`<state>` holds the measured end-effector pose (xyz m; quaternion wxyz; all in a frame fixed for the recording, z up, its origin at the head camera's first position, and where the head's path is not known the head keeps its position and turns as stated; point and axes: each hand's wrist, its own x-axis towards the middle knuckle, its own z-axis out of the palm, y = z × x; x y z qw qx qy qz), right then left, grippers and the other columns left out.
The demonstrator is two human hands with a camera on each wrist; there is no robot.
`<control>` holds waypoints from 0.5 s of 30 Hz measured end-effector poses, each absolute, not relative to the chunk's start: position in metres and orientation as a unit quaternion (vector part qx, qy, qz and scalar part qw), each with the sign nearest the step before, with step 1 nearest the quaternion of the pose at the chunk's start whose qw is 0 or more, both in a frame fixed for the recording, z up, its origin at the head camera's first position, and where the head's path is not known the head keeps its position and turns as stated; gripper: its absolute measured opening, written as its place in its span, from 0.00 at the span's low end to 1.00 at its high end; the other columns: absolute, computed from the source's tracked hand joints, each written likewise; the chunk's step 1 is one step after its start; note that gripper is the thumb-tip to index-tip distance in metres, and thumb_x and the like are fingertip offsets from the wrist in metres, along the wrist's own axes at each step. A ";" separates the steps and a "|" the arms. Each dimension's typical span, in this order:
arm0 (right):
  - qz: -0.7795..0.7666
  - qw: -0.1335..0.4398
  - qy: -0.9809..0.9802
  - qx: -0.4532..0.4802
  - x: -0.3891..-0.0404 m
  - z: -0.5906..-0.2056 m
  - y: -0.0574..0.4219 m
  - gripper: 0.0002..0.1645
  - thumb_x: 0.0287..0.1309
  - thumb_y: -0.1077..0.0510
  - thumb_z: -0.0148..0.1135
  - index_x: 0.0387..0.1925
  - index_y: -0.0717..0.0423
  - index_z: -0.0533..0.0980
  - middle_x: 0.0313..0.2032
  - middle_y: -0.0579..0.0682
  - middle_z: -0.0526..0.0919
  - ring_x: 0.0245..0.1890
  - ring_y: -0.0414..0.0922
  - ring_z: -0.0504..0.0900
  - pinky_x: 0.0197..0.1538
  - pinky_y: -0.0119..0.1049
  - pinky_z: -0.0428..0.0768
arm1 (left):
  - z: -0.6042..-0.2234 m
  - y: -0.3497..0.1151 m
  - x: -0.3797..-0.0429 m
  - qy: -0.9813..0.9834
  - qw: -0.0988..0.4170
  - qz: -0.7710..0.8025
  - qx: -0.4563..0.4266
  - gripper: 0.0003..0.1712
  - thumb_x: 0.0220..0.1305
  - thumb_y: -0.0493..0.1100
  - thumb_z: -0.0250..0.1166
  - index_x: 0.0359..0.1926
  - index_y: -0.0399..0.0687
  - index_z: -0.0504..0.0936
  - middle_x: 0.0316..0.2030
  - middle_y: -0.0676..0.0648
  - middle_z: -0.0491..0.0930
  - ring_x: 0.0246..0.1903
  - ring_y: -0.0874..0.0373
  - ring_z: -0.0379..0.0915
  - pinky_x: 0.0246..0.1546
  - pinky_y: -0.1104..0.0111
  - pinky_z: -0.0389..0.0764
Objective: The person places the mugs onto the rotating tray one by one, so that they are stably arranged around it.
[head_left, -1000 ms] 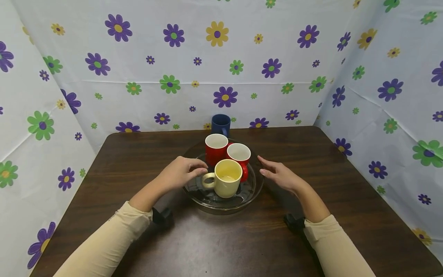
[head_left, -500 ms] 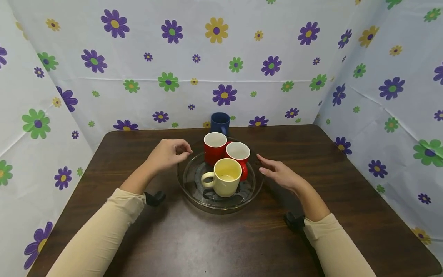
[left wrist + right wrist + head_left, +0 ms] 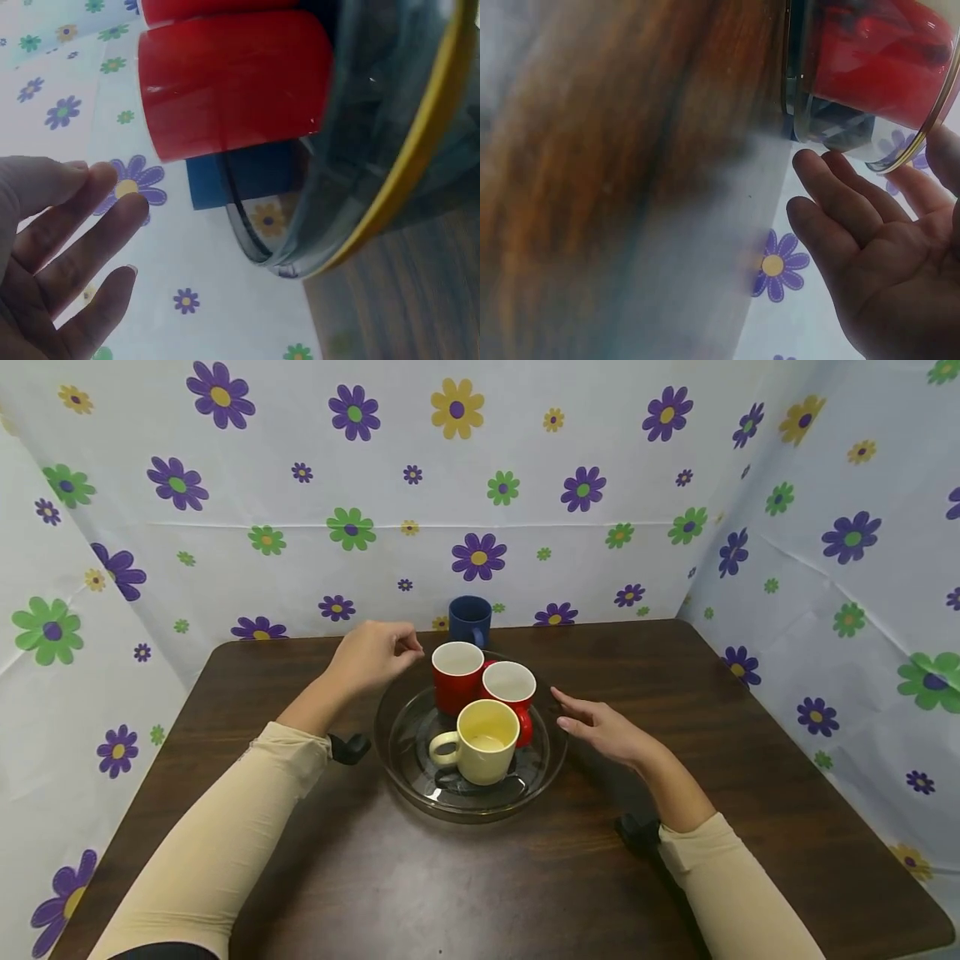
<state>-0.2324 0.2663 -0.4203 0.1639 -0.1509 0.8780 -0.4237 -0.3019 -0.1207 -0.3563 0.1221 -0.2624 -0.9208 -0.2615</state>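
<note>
Dark wood-grain table (image 3: 337,877) extends widely at 3, 6 and 9 o'clock around one round smoky-glass dish (image 3: 468,816); its far edge lies nearer, at 12. Left hand (image 3: 372,656), at 10, loosely bent, empty, off the rim; right hand (image 3: 609,733), at 3, fingers extended just beside it, contact uncertain. Within: two red white-lined mugs (image 3: 453,692), one pale-yellow mug (image 3: 486,756); beyond, at 12, one blue mug (image 3: 465,625).

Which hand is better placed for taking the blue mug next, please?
Probably the left hand: in the head view, it holds nothing and appears nearer to the blue mug. The right hand appears farther off, by the right side of the glass dish.
</note>
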 end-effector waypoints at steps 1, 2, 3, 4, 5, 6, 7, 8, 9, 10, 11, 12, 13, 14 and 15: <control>-0.423 0.165 0.878 -0.154 -0.234 -0.421 0.267 0.38 0.77 0.54 0.53 0.80 0.52 0.52 0.78 0.61 0.53 0.76 0.65 0.53 0.71 0.65 0.58 | -0.357 -0.120 -0.305 -0.923 0.115 -0.262 -0.257 0.02 0.66 0.41 0.68 0.35 0.49 0.86 0.34 0.49 0.89 0.32 0.54 0.82 0.33 0.58 0.80; -0.422 0.165 0.877 -0.157 -0.235 -0.421 0.267 0.38 0.77 0.54 0.53 0.80 0.52 0.52 0.77 0.61 0.53 0.76 0.65 0.53 0.71 0.64 0.58 | -0.358 -0.119 -0.307 -0.925 0.106 -0.264 -0.252 0.02 0.66 0.41 0.68 0.35 0.49 0.86 0.34 0.49 0.89 0.32 0.53 0.82 0.33 0.58 0.80; -0.421 0.166 0.877 -0.160 -0.237 -0.421 0.267 0.38 0.77 0.54 0.53 0.80 0.52 0.52 0.77 0.61 0.53 0.76 0.65 0.54 0.71 0.64 0.58 | -0.358 -0.119 -0.310 -0.927 0.096 -0.267 -0.246 0.02 0.66 0.41 0.67 0.35 0.49 0.85 0.35 0.48 0.88 0.33 0.53 0.82 0.33 0.58 0.80; -0.418 0.166 0.878 -0.165 -0.238 -0.421 0.267 0.38 0.77 0.54 0.53 0.80 0.53 0.52 0.77 0.61 0.53 0.75 0.65 0.54 0.71 0.64 0.58 | -0.359 -0.118 -0.313 -0.929 0.084 -0.269 -0.239 0.02 0.66 0.42 0.67 0.35 0.50 0.85 0.35 0.48 0.88 0.34 0.53 0.82 0.33 0.58 0.80; -0.415 0.167 0.878 -0.171 -0.239 -0.421 0.267 0.37 0.77 0.54 0.52 0.80 0.53 0.51 0.77 0.62 0.52 0.75 0.65 0.54 0.71 0.64 0.57 | -0.359 -0.118 -0.316 -0.931 0.074 -0.270 -0.233 0.03 0.67 0.42 0.66 0.35 0.50 0.84 0.36 0.48 0.88 0.34 0.52 0.82 0.33 0.58 0.80; -0.412 0.169 0.879 -0.173 -0.241 -0.421 0.267 0.38 0.77 0.54 0.52 0.80 0.53 0.51 0.77 0.62 0.53 0.75 0.65 0.54 0.71 0.64 0.58 | -0.359 -0.118 -0.319 -0.933 0.068 -0.271 -0.228 0.03 0.67 0.42 0.66 0.36 0.50 0.83 0.36 0.48 0.87 0.34 0.52 0.81 0.32 0.58 0.80; -0.409 0.171 0.879 -0.174 -0.243 -0.421 0.267 0.38 0.77 0.54 0.52 0.80 0.53 0.51 0.77 0.62 0.53 0.75 0.65 0.54 0.71 0.64 0.57 | -0.358 -0.118 -0.322 -0.934 0.063 -0.271 -0.223 0.04 0.67 0.43 0.65 0.35 0.50 0.82 0.35 0.47 0.87 0.34 0.51 0.80 0.31 0.59 0.79; -0.406 0.174 0.880 -0.176 -0.244 -0.420 0.267 0.38 0.77 0.53 0.52 0.80 0.53 0.51 0.77 0.62 0.53 0.75 0.65 0.54 0.71 0.64 0.57 | -0.358 -0.118 -0.326 -0.935 0.060 -0.270 -0.221 0.05 0.68 0.43 0.65 0.34 0.49 0.81 0.33 0.47 0.85 0.33 0.51 0.79 0.30 0.60 0.78; -0.403 0.176 0.880 -0.177 -0.246 -0.420 0.267 0.38 0.77 0.53 0.52 0.80 0.52 0.51 0.77 0.61 0.53 0.76 0.65 0.54 0.71 0.64 0.57 | -0.357 -0.118 -0.329 -0.936 0.061 -0.267 -0.221 0.05 0.68 0.43 0.65 0.33 0.49 0.80 0.31 0.46 0.84 0.32 0.51 0.77 0.28 0.60 0.76; -0.402 0.179 0.880 -0.179 -0.248 -0.420 0.268 0.38 0.77 0.52 0.52 0.80 0.51 0.50 0.78 0.61 0.52 0.76 0.65 0.54 0.71 0.65 0.57 | -0.356 -0.118 -0.333 -0.936 0.062 -0.264 -0.222 0.07 0.67 0.42 0.65 0.32 0.48 0.78 0.30 0.46 0.82 0.30 0.50 0.75 0.27 0.61 0.74; -0.402 0.182 0.880 -0.177 -0.249 -0.420 0.269 0.38 0.77 0.51 0.52 0.81 0.50 0.50 0.78 0.60 0.52 0.76 0.64 0.53 0.71 0.65 0.56 | -0.355 -0.118 -0.336 -0.936 0.063 -0.262 -0.226 0.07 0.67 0.42 0.65 0.31 0.48 0.77 0.28 0.45 0.80 0.29 0.50 0.73 0.27 0.61 0.72; -0.402 0.184 0.880 -0.174 -0.250 -0.421 0.270 0.38 0.77 0.50 0.52 0.81 0.49 0.51 0.78 0.60 0.52 0.76 0.64 0.53 0.71 0.65 0.56 | -0.354 -0.117 -0.340 -0.936 0.062 -0.261 -0.228 0.08 0.67 0.42 0.64 0.30 0.47 0.76 0.27 0.45 0.78 0.29 0.49 0.71 0.26 0.61 0.71; -0.403 0.184 0.879 -0.174 -0.251 -0.421 0.270 0.38 0.77 0.49 0.51 0.81 0.48 0.51 0.78 0.60 0.52 0.76 0.64 0.53 0.71 0.65 0.56 | -0.353 -0.116 -0.344 -0.936 0.058 -0.259 -0.231 0.09 0.68 0.41 0.64 0.30 0.46 0.75 0.27 0.44 0.77 0.29 0.49 0.70 0.27 0.60 0.70; -0.404 0.184 0.879 -0.174 -0.252 -0.421 0.271 0.38 0.77 0.49 0.51 0.81 0.48 0.51 0.78 0.59 0.52 0.76 0.64 0.53 0.72 0.65 0.55 | -0.353 -0.115 -0.348 -0.936 0.052 -0.257 -0.234 0.09 0.68 0.41 0.63 0.31 0.46 0.75 0.28 0.43 0.78 0.29 0.48 0.70 0.28 0.60 0.71; -0.406 0.185 0.878 -0.173 -0.253 -0.421 0.272 0.38 0.77 0.49 0.51 0.81 0.48 0.51 0.78 0.59 0.52 0.76 0.64 0.54 0.72 0.65 0.55 | -0.353 -0.113 -0.351 -0.937 0.045 -0.255 -0.236 0.08 0.69 0.41 0.63 0.32 0.45 0.75 0.30 0.43 0.79 0.31 0.48 0.71 0.30 0.59 0.73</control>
